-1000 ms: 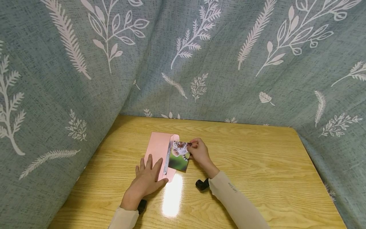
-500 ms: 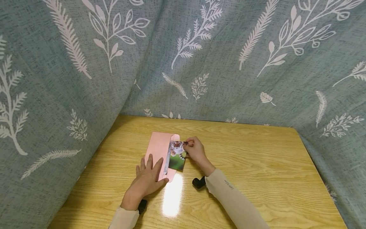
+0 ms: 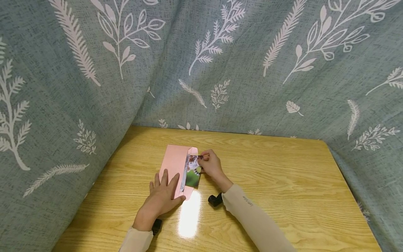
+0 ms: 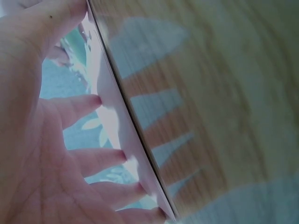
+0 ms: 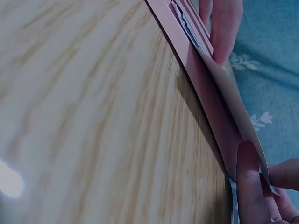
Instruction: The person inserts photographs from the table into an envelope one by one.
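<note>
A pink envelope [image 3: 177, 157] lies on the table, its flap spread out to the right. My left hand [image 3: 160, 196] rests on the envelope's lower left part with straight, spread fingers. Between thumb and fingers my right hand [image 3: 213, 167] pinches the right edge of a tiger photo card [image 3: 192, 177]. The card's left part is inside the envelope's opening; the rest lies over the flap. A silvery strip shows along the opening. In the right wrist view the card [image 5: 230, 91] slants slightly above the flap [image 5: 203, 95]. The left wrist view shows the left fingertips touching the envelope [image 4: 112, 114].
The wooden table [image 3: 277, 182] extends to the right of both hands. A blue-green leaf-patterned curtain [image 3: 239, 98] hangs behind and at both sides. Dark wrist cameras sit at the left wrist [image 3: 156, 226] and the right wrist [image 3: 215, 200]. Light glares off the tabletop.
My right hand has moved left with the photo card, and less of the card shows outside the envelope. My left hand has stayed in place on the envelope.
</note>
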Available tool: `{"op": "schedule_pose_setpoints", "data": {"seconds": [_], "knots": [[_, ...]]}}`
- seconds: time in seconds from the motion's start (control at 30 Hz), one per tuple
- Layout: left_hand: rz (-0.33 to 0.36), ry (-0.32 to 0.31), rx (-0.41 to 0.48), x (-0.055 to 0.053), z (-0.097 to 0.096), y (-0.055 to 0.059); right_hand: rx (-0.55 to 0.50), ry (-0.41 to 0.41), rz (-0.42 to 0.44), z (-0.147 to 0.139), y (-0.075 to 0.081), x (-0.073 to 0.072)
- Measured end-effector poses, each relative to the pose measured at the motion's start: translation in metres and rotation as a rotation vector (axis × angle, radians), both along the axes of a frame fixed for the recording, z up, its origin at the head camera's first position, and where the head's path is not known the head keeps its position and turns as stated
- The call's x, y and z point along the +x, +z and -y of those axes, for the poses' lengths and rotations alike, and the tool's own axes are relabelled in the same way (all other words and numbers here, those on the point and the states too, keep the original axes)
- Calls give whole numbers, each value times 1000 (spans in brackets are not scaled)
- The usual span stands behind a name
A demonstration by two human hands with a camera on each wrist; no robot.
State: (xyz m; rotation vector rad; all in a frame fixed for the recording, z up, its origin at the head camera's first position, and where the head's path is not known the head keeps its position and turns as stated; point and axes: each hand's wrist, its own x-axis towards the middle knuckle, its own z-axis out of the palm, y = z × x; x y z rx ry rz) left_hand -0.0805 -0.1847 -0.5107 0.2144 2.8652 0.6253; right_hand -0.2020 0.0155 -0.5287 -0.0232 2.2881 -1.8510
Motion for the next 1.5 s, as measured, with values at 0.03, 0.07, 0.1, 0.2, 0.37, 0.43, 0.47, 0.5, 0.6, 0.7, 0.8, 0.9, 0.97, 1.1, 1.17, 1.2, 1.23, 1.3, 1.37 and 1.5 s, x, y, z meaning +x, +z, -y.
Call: {"op": "schedule_pose_setpoints", "data": {"seconds": [0.03,0.07,0.1,0.2,0.37,0.43,0.47,0.5,0.6,0.7,0.8,0.9,0.97,1.1,1.17,1.2,1.23,1.3,1.37,1.5], "knots": [[0,-1,-1,0,0,0,4,0,-1,1,0,0],[0,-2,-1,0,0,0,10,-1,-2,2,0,0],[0,-2,-1,0,0,0,12,-2,-4,4,0,0],[-3,-2,-5,0,0,-1,9,-1,-4,7,-1,-1],[-10,0,-7,-1,1,-2,-3,11,-16,14,-1,-2],[-9,-2,-13,-1,1,-3,8,11,-17,16,-1,-2],[-6,-3,-15,-1,1,-3,17,10,-18,17,-2,-2],[-3,-3,-16,-1,1,-3,23,8,-21,18,-2,-2],[-3,-5,-17,-2,1,-3,29,3,-19,20,-1,-2],[-4,-4,-13,-2,0,-3,39,4,-20,22,-1,-2],[-7,-3,-15,-1,0,-2,63,6,-28,24,-1,-2],[-3,-3,-17,-1,0,-2,91,3,-48,26,-1,-3],[-2,-4,-22,-1,0,-1,114,2,-68,28,-1,-3],[-1,-2,-29,-1,0,-1,171,-1,-110,30,-2,-4],[-3,-2,-27,-1,0,-1,197,0,-123,31,-2,-4],[-4,-1,-22,-1,0,-1,210,1,-123,31,-2,-4],[-4,-1,-18,-1,1,-2,219,3,-125,30,-1,-3],[-6,-1,-11,-1,1,-2,222,11,-122,29,0,-3],[-7,-1,-6,-1,1,-3,201,20,-102,26,1,-2],[-6,2,-3,0,1,-3,106,39,-60,20,1,0]]}}
